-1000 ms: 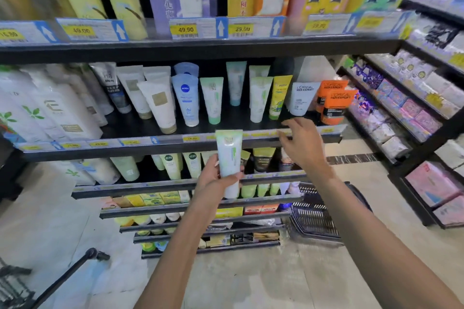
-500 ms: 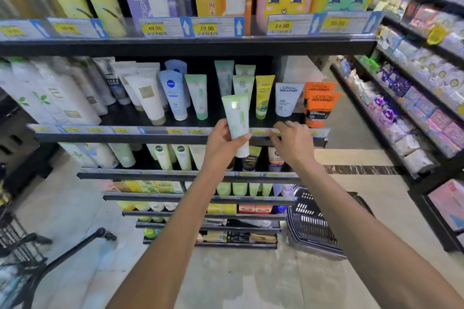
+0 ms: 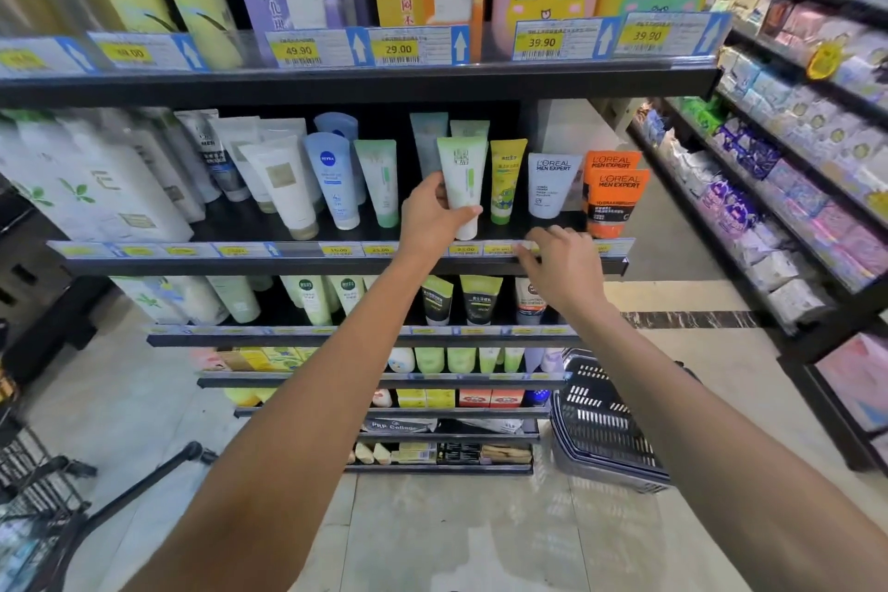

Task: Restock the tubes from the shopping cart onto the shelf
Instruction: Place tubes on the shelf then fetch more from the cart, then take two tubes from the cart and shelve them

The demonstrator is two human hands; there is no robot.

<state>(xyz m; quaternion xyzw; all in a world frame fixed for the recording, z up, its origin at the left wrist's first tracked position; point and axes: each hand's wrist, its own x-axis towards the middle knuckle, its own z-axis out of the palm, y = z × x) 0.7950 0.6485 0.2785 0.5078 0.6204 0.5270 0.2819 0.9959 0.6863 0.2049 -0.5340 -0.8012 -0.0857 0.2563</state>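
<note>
Head view: the left hand [image 3: 435, 219] grips a green-and-white tube [image 3: 462, 185], thumb across its front and fingers [image 3: 430, 188] curled behind it, holding it upright with the cap down over the front of the shelf [image 3: 298, 261]. The cap sits at or just above the shelf board; contact cannot be told. Half a second ago the tube hung in front of the price strip, below the row; now it is raised and pushed in among the standing tubes, just left of the yellow tube [image 3: 505, 180] and in front of two pale tubes. The right hand [image 3: 560, 262] rests on the price strip at the shelf's front edge, its fingers loosely bent and holding nothing, much as it did before, only shifted a little to the right. A white tube [image 3: 548, 185] and orange tubes [image 3: 612, 195] stand to the right. A dark plastic basket [image 3: 605, 428] sits on the floor at the foot of the shelves. The wire shopping cart [image 3: 33, 486] shows at the lower left corner.
</note>
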